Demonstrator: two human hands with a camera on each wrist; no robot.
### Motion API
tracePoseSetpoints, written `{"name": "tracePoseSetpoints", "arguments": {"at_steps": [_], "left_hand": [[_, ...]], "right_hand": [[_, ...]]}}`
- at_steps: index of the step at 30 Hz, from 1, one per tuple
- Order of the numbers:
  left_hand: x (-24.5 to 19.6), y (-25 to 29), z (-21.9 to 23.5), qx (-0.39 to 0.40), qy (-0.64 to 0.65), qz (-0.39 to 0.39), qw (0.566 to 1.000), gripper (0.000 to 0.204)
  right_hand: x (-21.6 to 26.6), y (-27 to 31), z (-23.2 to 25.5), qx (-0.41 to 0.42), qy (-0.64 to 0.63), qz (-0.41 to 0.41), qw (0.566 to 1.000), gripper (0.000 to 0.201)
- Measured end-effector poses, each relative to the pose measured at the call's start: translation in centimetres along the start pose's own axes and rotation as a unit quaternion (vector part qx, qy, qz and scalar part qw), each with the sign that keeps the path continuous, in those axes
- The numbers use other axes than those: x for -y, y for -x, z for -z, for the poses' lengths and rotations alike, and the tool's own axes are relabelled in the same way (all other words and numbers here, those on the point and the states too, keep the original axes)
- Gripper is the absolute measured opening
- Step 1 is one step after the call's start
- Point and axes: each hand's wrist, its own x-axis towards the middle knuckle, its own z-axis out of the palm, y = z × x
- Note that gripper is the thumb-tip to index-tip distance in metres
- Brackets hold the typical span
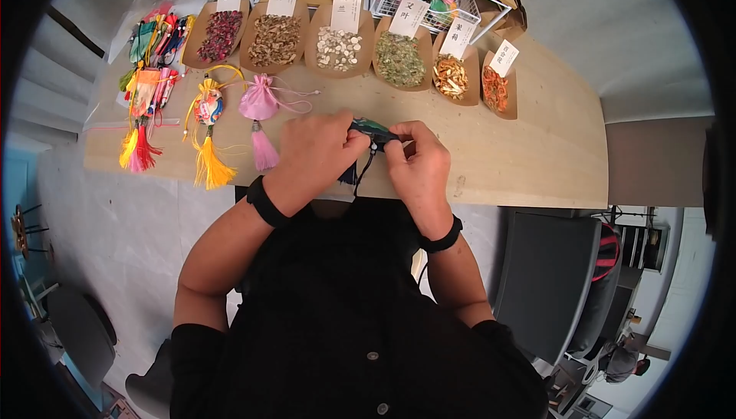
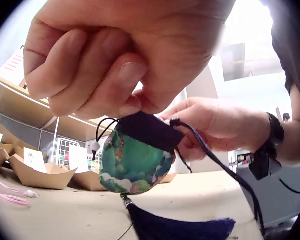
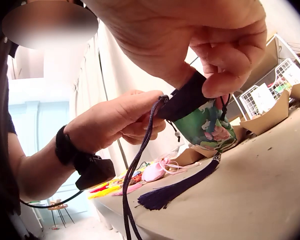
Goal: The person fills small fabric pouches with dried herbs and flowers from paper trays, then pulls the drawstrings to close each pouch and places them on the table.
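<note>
Both hands meet just above the near edge of the pale wooden table (image 1: 529, 166), sharing a small green floral fabric pouch with a dark navy top band (image 2: 135, 160). Thumb and curled fingers of the left hand (image 1: 318, 147) pinch that band at one side; the right hand (image 1: 418, 160) pinches the other side, beside the dark drawstring cord (image 3: 140, 165). Its navy tassel (image 3: 177, 190) trails onto the table. Further off lie a pink tasselled pouch (image 1: 259, 105) and brown paper trays of dried herbs (image 1: 337, 49).
</note>
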Motion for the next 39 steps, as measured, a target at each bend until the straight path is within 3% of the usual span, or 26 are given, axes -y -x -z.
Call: {"name": "tracePoseSetpoints", "arguments": {"at_steps": [5,7,11,14,19,22,26,29,33,39], "left_hand": [[0.1,0.0,-0.2,-0.004,0.011,0.002,1.000,0.027],[0.4,0.0,-0.5,0.034,0.019,0.029,0.999,0.028],[0.5,-0.3,0.4,0.073,0.042,0.083,0.993,0.027],[0.4,-0.3,0.1,0.041,0.090,0.042,0.994,0.028],[0.6,-1.0,0.0,0.090,0.219,0.119,0.964,0.023],[1.8,-1.3,-1.5,0.075,0.299,0.136,0.942,0.021],[2.4,-1.7,-2.8,0.048,0.375,0.154,0.913,0.022],[2.2,-1.9,-3.0,0.024,0.384,0.155,0.910,0.009],[1.8,-2.0,-2.7,0.005,0.402,0.172,0.899,0.009],[1.2,-2.2,-1.9,0.034,0.376,0.172,0.910,0.016]], "right_hand": [[0.0,-0.1,0.1,0.001,-0.070,-0.005,0.998,0.015],[0.0,0.0,-0.1,0.005,-0.082,-0.004,0.997,0.014],[-0.3,0.4,-0.3,0.004,-0.024,-0.018,1.000,0.015],[-0.3,0.3,-0.2,0.016,-0.017,-0.026,0.999,0.016],[-0.2,-0.8,1.3,0.026,-0.091,-0.033,0.995,0.016],[0.8,-0.9,2.4,-0.023,-0.084,0.076,0.993,0.019],[1.7,0.0,2.9,0.029,-0.098,0.199,0.975,0.028],[2.5,0.2,2.2,0.081,-0.093,0.227,0.966,0.029],[3.0,0.5,1.4,0.107,-0.057,0.185,0.975,0.033],[2.0,-0.2,-0.1,0.040,0.020,0.218,0.975,0.027]]}}
